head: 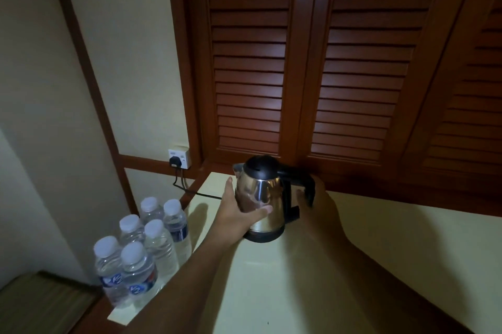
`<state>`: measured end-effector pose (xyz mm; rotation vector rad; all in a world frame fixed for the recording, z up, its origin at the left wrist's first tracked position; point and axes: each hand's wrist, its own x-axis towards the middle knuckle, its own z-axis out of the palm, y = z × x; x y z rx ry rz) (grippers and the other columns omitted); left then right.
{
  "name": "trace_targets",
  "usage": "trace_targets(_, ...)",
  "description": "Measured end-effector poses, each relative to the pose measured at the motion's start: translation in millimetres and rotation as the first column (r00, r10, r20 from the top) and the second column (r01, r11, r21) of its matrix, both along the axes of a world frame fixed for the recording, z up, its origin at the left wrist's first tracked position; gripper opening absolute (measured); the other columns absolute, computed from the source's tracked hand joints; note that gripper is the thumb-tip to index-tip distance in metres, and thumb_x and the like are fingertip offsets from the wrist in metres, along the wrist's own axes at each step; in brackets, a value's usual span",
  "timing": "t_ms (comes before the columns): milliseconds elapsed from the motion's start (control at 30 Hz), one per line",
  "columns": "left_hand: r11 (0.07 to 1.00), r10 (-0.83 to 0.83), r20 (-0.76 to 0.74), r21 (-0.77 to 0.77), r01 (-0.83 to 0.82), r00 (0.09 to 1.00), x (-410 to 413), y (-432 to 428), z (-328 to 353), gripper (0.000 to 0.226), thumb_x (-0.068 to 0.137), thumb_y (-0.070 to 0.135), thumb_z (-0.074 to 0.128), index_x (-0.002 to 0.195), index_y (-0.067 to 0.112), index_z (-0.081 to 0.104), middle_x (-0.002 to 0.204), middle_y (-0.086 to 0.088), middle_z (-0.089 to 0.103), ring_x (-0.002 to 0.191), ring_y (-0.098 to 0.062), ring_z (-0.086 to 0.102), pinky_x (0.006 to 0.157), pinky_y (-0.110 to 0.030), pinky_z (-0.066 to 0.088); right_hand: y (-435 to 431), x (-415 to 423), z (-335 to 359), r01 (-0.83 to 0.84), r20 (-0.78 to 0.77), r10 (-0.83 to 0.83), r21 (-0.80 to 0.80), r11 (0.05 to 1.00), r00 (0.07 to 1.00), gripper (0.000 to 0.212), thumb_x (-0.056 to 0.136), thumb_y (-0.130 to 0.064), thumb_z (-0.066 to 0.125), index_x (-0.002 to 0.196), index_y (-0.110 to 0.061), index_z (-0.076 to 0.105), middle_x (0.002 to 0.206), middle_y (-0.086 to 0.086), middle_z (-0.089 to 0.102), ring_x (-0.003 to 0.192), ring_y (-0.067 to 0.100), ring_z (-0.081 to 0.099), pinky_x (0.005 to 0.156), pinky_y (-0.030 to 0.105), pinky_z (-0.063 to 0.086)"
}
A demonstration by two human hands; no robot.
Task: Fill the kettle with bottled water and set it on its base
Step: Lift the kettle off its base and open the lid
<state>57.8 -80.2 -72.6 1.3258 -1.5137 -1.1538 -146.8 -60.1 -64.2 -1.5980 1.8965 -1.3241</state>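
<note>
A steel kettle (264, 192) with a black lid, shut, and a black handle stands upright on its black base (262, 236) on the pale counter (298, 279). My left hand (236, 211) wraps the kettle's left side, thumb across the steel front. Gripping the black handle on the kettle's right is my right hand (316, 199). Several sealed water bottles (152, 246) with white caps stand grouped at the counter's left edge, left of my left forearm.
A black cord (195, 192) runs from the kettle area to a plug in the white wall socket (178, 159). Brown louvred doors (312, 62) rise directly behind the counter. A cushioned seat or bench (40, 303) lies at lower left.
</note>
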Motion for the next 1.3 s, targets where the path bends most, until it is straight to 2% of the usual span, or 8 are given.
trace_targets(67,1.000,-0.026,-0.021,-0.004,0.026,0.999,2,-7,-6,0.118,0.067,0.048,0.096,0.157,0.043,0.020,0.154,0.015,0.048,0.143,-0.015,0.047,0.110,-0.027,0.045,-4,0,-3,0.024,0.012,-0.024,-0.007,1.000,1.000,0.041,0.101,-0.019,0.055,0.141,-0.022,0.047,0.123,0.004,0.066,0.114,0.026,0.063,0.086,0.025,0.039)
trace_targets(200,0.997,-0.040,-0.079,-0.076,0.034,0.996,-4,-7,-5,0.093,0.075,0.030,0.094,0.136,0.054,0.027,0.117,0.038,0.047,0.125,-0.005,0.047,0.083,-0.010,0.040,-5,-1,-2,0.040,0.012,-0.040,-0.032,0.999,0.999,0.039,0.101,-0.019,0.057,0.139,-0.022,0.050,0.111,-0.003,0.064,0.106,0.021,0.063,0.086,0.028,0.043)
trace_targets(400,0.982,-0.034,-0.126,-0.190,0.010,0.991,-6,-5,6,0.107,0.065,0.038,0.099,0.151,0.045,0.035,0.144,0.019,0.057,0.138,-0.009,0.051,0.105,-0.025,0.044,6,-4,12,0.060,0.031,-0.056,-0.131,0.990,0.998,0.032,0.101,-0.025,0.058,0.132,-0.029,0.052,0.095,-0.026,0.057,0.093,0.011,0.061,0.076,0.024,0.046)
trace_targets(600,0.965,-0.087,-0.184,-0.260,0.037,0.979,-25,39,25,0.086,0.069,0.010,0.096,0.125,0.052,0.046,0.123,0.030,0.061,0.113,0.019,0.059,0.080,-0.003,0.050,56,-18,28,0.091,0.008,-0.091,-0.218,0.972,0.996,0.039,0.101,-0.028,0.057,0.138,-0.035,0.049,0.108,-0.021,0.060,0.103,0.007,0.060,0.088,0.030,0.052)
trace_targets(767,0.974,-0.112,-0.179,-0.217,0.072,0.978,-41,86,4,0.105,0.063,0.030,0.101,0.146,0.047,0.039,0.138,0.022,0.062,0.129,-0.002,0.059,0.104,-0.027,0.055,111,-38,13,0.111,0.000,-0.113,-0.183,0.977,0.994,0.043,0.100,-0.026,0.060,0.138,-0.041,0.049,0.112,-0.021,0.060,0.106,0.007,0.060,0.090,0.031,0.051)
trace_targets(967,0.987,-0.111,-0.121,-0.128,0.096,0.986,-67,137,-14,0.121,0.062,0.038,0.101,0.156,0.039,0.025,0.147,0.019,0.050,0.136,-0.002,0.050,0.098,-0.008,0.050,160,-63,-8,0.127,-0.007,-0.128,-0.084,0.988,0.992,0.041,0.101,-0.023,0.057,0.139,-0.035,0.049,0.111,-0.017,0.059,0.104,0.011,0.061,0.092,0.032,0.051)
trace_targets(1167,0.988,-0.107,-0.087,-0.118,0.096,0.990,-87,168,-25,0.095,0.068,0.021,0.099,0.134,0.043,0.033,0.125,0.032,0.050,0.106,0.033,0.049,0.077,0.004,0.043,186,-84,-14,0.091,0.002,-0.091,-0.022,0.996,0.996,0.041,0.102,-0.024,0.055,0.141,-0.031,0.047,0.114,-0.014,0.058,0.105,0.014,0.061,0.095,0.037,0.053)
trace_targets(1300,0.989,-0.063,-0.063,-0.136,0.054,0.996,-91,180,-28,0.103,0.070,0.034,0.098,0.144,0.049,0.028,0.140,0.027,0.045,0.131,0.007,0.047,0.085,0.001,0.042,191,-92,-11,0.019,-0.006,-0.019,0.024,1.000,1.000,0.043,0.102,-0.022,0.054,0.143,-0.033,0.044,0.114,-0.012,0.058,0.103,0.012,0.059,0.084,0.023,0.049)
